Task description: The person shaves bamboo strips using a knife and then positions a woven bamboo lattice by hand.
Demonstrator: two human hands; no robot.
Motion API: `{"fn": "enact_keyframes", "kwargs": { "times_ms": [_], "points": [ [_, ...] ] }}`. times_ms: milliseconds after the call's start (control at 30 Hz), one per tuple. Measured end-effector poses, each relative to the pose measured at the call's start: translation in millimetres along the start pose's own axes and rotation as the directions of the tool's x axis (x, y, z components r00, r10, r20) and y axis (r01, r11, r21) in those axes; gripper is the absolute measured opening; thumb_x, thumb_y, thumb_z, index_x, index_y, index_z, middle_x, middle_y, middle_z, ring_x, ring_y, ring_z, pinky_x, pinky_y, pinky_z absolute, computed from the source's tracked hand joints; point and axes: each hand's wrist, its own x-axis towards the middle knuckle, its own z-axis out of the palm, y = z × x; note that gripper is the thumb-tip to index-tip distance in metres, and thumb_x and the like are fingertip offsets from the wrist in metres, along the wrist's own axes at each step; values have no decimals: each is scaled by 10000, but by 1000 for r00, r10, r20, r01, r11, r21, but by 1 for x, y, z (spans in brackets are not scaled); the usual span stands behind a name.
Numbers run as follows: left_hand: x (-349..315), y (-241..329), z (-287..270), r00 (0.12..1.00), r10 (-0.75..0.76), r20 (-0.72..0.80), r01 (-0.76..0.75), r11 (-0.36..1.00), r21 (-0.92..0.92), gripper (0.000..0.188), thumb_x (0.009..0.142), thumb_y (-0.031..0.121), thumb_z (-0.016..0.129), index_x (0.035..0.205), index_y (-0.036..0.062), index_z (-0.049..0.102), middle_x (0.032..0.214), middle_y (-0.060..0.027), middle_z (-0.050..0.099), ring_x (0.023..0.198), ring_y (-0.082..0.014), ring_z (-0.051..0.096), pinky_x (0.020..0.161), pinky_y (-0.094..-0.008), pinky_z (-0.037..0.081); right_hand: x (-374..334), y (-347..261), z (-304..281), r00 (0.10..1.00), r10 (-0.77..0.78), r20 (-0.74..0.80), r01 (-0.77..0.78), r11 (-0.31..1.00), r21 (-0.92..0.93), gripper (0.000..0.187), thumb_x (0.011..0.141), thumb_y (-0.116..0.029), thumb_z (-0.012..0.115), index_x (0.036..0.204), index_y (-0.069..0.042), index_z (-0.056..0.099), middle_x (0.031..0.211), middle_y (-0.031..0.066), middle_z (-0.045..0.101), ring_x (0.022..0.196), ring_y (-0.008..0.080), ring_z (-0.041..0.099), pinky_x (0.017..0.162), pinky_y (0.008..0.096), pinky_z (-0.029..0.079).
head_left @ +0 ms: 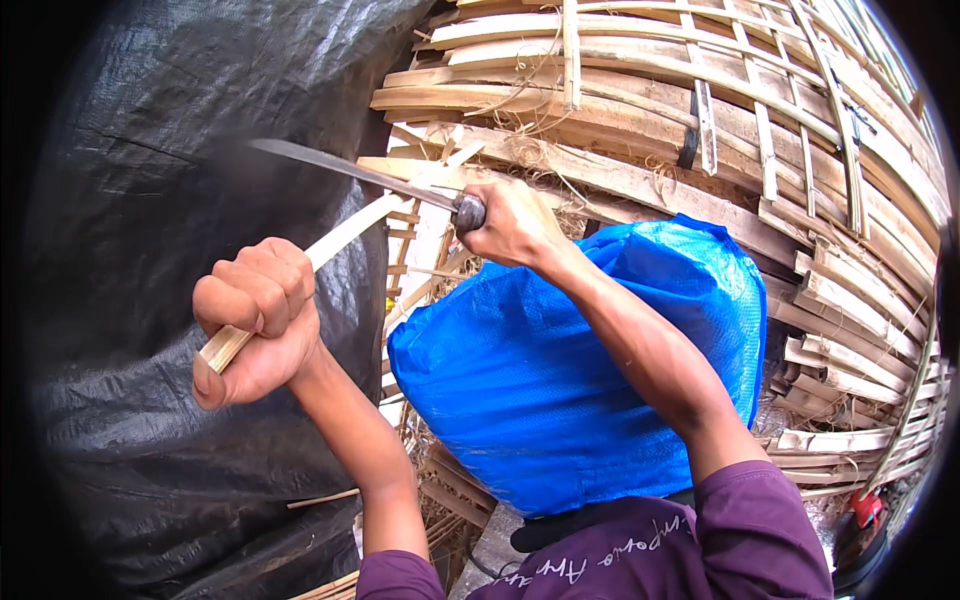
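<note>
bamboo strip is clenched in the left hand, raised over the blue-wrapped lap. right hand fists the knife, whose blade meets the strip's far end. shaving looks underway; most of the strip seems unworked.

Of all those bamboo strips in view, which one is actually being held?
The pale strip gripped in the left hand, running up toward the knife held by the right hand. The others lie stacked behind.

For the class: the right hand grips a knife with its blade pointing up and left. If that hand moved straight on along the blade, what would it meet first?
Probably the black plastic sheet, beyond the blade tip; depth is unclear.
</note>
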Motion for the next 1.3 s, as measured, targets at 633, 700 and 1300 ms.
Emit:
{"fn": "enact_keyframes", "kwargs": {
  "times_ms": [633,700,1300],
  "points": [
    [9,-18,14,994,4,107,1,999,-46,470,828,495,541,635,129,317,391,65,198,323,-40,122,356,-228,104,16,80,4,904,428,-7,-426,896,-125,357,722,-287,651,917,9,698,891,240,693,853,355,692,796,439,546],
    [11,-14,7,996,6,94,0,999,-54,471,825,493,544,633,131,312,391,65,199,327,-40,117,356,-227,102,13,55,2,939,343,4,-343,938,-50,331,722,-262,636,959,-39,699,872,242,688,855,368,686,790,457,541],
    [39,-13,-23,994,-33,108,50,986,-159,482,801,519,545,633,137,304,388,64,217,323,-40,127,343,-222,118,8,40,5,955,295,-13,-296,955,-15,311,694,-221,599,918,-30,700,855,273,672,853,421,669,806,479,528]
  ]
}}
